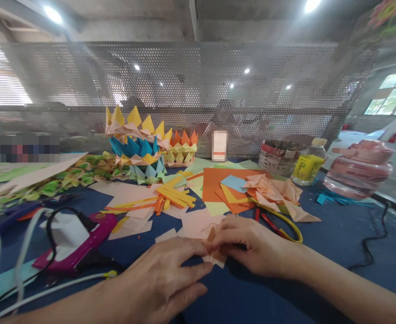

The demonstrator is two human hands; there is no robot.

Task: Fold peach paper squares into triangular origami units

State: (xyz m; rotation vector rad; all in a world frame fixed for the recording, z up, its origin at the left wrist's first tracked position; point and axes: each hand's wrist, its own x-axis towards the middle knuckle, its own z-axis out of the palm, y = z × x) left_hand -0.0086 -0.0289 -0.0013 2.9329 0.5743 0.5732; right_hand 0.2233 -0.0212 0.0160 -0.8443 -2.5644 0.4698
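Observation:
A small pale pink piece of paper (220,260), partly folded, is between my hands near the table's front. My right hand (252,243) is closed, pinching its upper right side between thumb and fingers. From the left, my left hand (174,274) meets the same paper with its fingertips, steadying its left edge, while its lowest digit sticks out clear of it. My fingers hide much of the fold. Just beyond lie flat pale pink sheets (198,220). Close to my right wrist rest scissors (270,223) with red on them and a yellow loop handle.
Paper crowns (135,148) stand at the back, beside a woven basket (281,157), a yellow-labelled bottle (308,164) and a pink jug (358,171). Orange sheets (214,180), yellow strips (174,195) and crumpled pink pieces (268,189) cover the middle. A magenta power strip (79,247) with cables sits left.

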